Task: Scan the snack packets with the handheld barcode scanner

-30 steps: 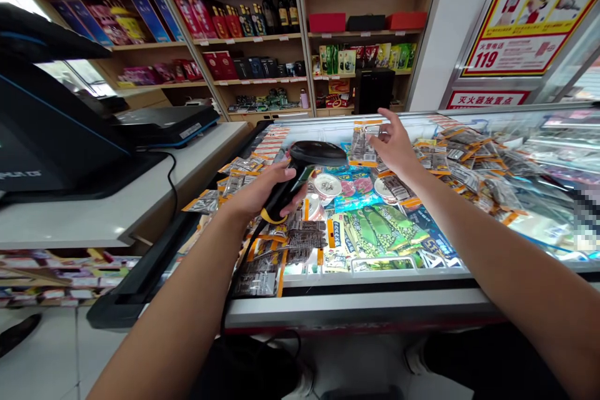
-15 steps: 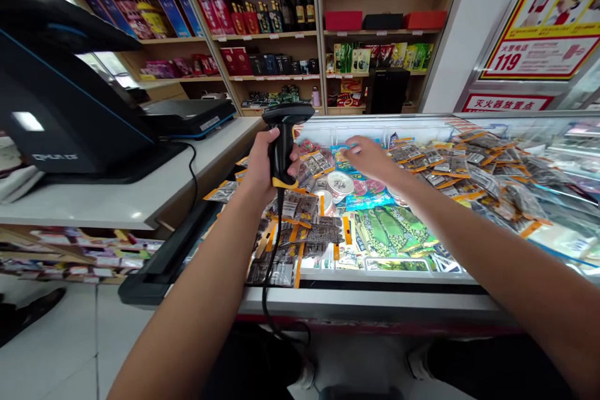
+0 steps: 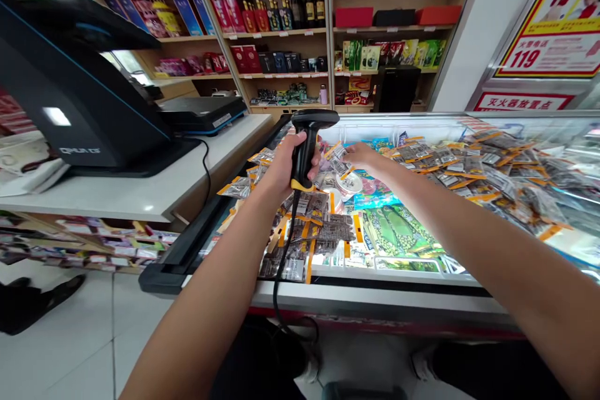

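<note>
My left hand [image 3: 285,161] is wrapped around the handle of a black and yellow barcode scanner [image 3: 304,159], held upright above the freezer's left part, its cord hanging down the front. My right hand [image 3: 362,156] pinches the edge of a clear snack packet with orange ends [image 3: 338,161], just right of the scanner. Under the hands lie round white-lidded tubs [image 3: 349,183], a blue bag [image 3: 375,200] and green bean bags [image 3: 398,228]. More brown orange-edged packets [image 3: 330,231] are heaped below the scanner.
A big pile of orange-edged packets [image 3: 497,162] covers the freezer's right side. On the left counter [image 3: 117,190] stands a black checkout scale [image 3: 98,100]. Shelves [image 3: 281,34] of boxes and bottles line the back. Another person's foot [image 3: 60,297] shows on the floor at left.
My right hand has closed on an orange-edged packet and lifted it beside the scanner. The view has shifted slightly left, and the scanner sits further right in the picture.
</note>
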The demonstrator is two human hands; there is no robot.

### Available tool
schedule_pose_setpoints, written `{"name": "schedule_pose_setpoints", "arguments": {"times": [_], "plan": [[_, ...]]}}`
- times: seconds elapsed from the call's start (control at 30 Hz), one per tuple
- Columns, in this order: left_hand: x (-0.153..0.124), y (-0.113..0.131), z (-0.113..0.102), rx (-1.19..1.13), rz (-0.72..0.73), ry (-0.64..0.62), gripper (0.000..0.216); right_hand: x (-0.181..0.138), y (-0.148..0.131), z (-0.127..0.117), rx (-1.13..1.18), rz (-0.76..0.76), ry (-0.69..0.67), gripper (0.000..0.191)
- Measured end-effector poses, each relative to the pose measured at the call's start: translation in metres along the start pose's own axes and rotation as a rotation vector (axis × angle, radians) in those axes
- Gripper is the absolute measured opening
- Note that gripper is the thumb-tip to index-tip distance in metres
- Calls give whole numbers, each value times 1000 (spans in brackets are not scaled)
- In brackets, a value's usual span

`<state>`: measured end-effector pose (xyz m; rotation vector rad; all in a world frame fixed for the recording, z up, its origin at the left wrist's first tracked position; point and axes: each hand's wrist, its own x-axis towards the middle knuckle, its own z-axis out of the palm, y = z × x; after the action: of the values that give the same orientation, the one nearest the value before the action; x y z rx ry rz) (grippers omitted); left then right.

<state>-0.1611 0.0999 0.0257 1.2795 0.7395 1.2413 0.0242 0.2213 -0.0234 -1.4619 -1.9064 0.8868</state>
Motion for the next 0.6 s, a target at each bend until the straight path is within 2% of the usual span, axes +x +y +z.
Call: {"name": "schedule_pose_setpoints", "arguments": {"times": [0.1, 0.2, 0.3, 0.4, 0.5, 0.6], "plan": [[0, 0, -1, 37, -48, -71, 35, -21, 19, -21, 123, 28, 79, 12], [1, -3, -5, 92, -111, -164, 35, -42, 40, -45, 458, 54, 158, 20], [-2, -6, -6, 167, -164, -317, 35, -57, 54, -63, 727, 45, 192, 24], [-6, -6, -4, 219, -199, -437, 36, -64, 54, -69, 764, -11, 261, 24], [-9, -5, -1, 217, -217, -471, 37, -67, 47, -69, 765, -58, 302, 24], [-10, -4, 0, 193, -234, -481, 35, -69, 42, -67, 768, -89, 288, 24]]}}
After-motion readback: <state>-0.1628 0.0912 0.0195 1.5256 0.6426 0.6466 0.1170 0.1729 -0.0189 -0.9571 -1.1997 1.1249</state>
